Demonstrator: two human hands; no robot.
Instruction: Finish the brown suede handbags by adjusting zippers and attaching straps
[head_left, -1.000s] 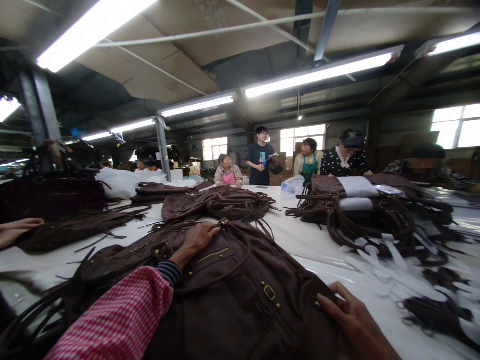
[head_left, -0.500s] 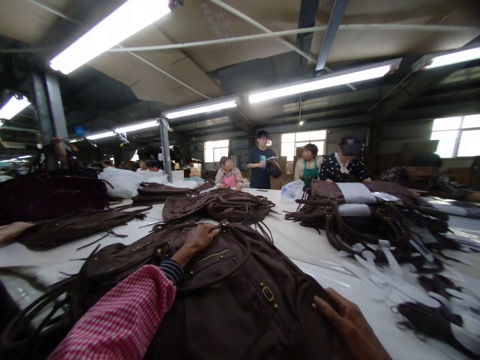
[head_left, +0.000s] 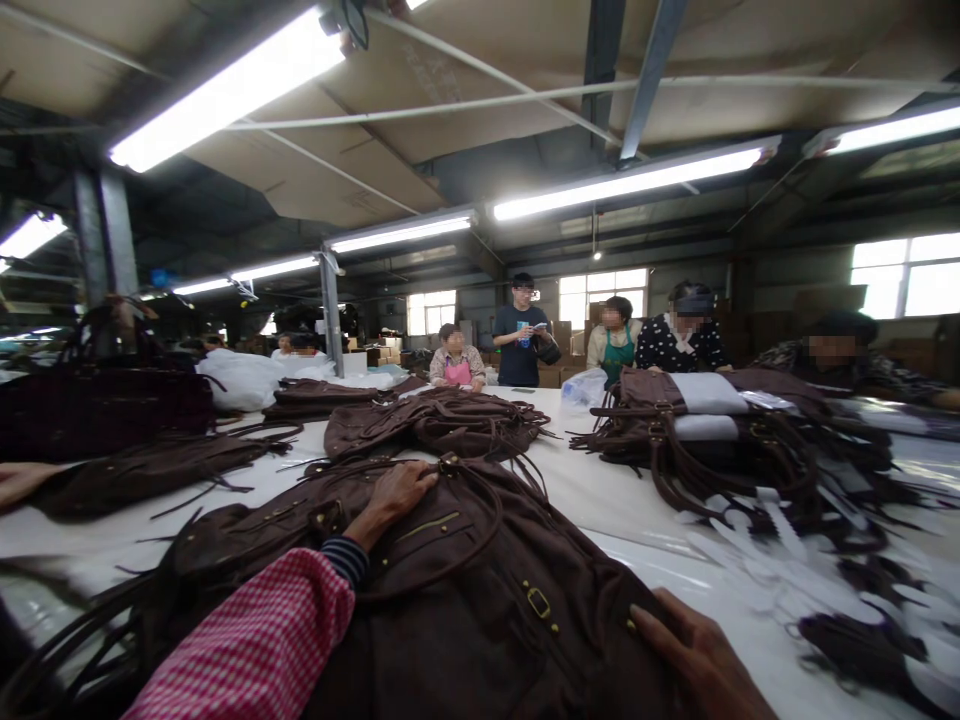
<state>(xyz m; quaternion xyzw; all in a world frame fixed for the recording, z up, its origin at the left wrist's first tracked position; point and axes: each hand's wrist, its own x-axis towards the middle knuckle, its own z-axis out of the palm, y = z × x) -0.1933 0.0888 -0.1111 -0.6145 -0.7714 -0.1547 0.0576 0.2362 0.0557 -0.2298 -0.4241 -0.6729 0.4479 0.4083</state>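
Left hand (head_left: 397,492) palm down, forearm angled inward — right hand (head_left: 694,645) lower, thumb extended.

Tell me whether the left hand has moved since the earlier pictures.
No: judged against the bag pile beyond it, the left hand lies in the same place on the near bag.

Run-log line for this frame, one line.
left hand: on top of brown bag | right hand: at bag's right side | stacked bags: farther right | table: white
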